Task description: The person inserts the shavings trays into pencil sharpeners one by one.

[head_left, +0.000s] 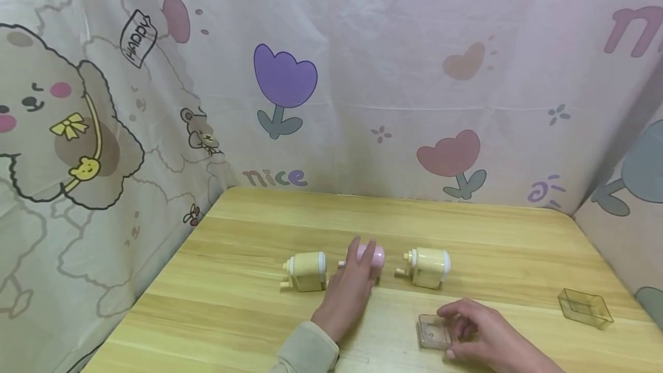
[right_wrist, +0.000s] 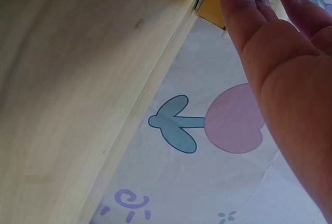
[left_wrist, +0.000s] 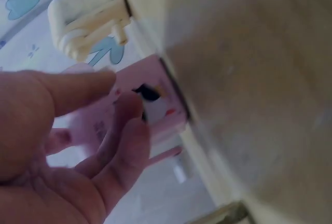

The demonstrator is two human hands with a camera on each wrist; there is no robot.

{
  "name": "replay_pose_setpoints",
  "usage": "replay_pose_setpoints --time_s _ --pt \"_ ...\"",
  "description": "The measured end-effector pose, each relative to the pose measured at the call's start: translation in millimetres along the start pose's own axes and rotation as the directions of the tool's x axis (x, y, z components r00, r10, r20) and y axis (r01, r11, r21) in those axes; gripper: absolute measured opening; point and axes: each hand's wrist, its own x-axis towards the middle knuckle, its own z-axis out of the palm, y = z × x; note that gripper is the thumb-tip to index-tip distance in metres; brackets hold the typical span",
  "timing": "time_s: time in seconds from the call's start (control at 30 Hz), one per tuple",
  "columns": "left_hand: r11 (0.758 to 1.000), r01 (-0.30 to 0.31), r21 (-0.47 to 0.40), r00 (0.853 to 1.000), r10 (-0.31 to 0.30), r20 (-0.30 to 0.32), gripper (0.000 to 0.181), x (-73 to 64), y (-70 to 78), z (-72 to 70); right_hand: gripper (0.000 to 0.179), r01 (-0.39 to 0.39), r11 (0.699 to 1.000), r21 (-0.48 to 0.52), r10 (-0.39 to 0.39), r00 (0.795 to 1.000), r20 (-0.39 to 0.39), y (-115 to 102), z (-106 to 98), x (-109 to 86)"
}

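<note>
A pink hand-crank pencil sharpener [head_left: 378, 258] stands upright on the table, between a yellow sharpener [head_left: 308, 272] on the left and another yellow sharpener [head_left: 430, 266] on the right. My left hand [head_left: 347, 292] grips the pink one from above, two fingers over its top. In the left wrist view a dark figure shows on the pink front face, with the crank beside the fingers. A small clear pinkish shavings drawer [head_left: 434, 331] lies on the table, and my right hand [head_left: 479, 330] pinches it by its right end, between thumb and forefinger.
Farther right on the wooden table [head_left: 248, 327] sits an open, see-through yellowish drawer [head_left: 585, 308]. Printed cloth [head_left: 362, 148] hangs at the back, left and right of the table.
</note>
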Motion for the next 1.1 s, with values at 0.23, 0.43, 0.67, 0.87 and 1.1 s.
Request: replay_pose_setpoints --time_s 0.23,0.43,0.67,0.87,1.1 --pt "0.998 -0.019 -0.055 0.999 0.018 -0.034 0.070 -5.6 -2.2 -2.4 0.056 -0.016 1.000 0.013 0.015 1.000 0.008 0.0 0.4 -0.2" --pt "0.996 -0.055 -0.076 0.998 0.055 0.002 0.059 -27.7 2.0 -13.4 0.055 -0.008 1.000 0.019 0.007 1.000 0.007 1.1 1.6 -0.1" --pt "0.987 -0.095 -0.126 0.994 0.102 0.049 0.057 -50.4 11.5 -24.3 0.057 -0.061 0.998 0.034 0.061 0.998 0.015 -1.5 -0.3 -1.1" --pt "0.988 -0.059 -0.144 0.997 0.067 0.049 0.058 -55.2 17.1 -21.8 0.058 -0.046 0.998 0.036 0.045 0.999 0.004 -2.3 0.3 -0.5" --pt "0.982 -0.012 -0.188 0.998 0.022 0.052 0.059 -58.9 13.8 -21.2 0.062 -0.096 0.995 -0.011 0.096 0.995 -0.013 -5.4 2.2 -1.4"
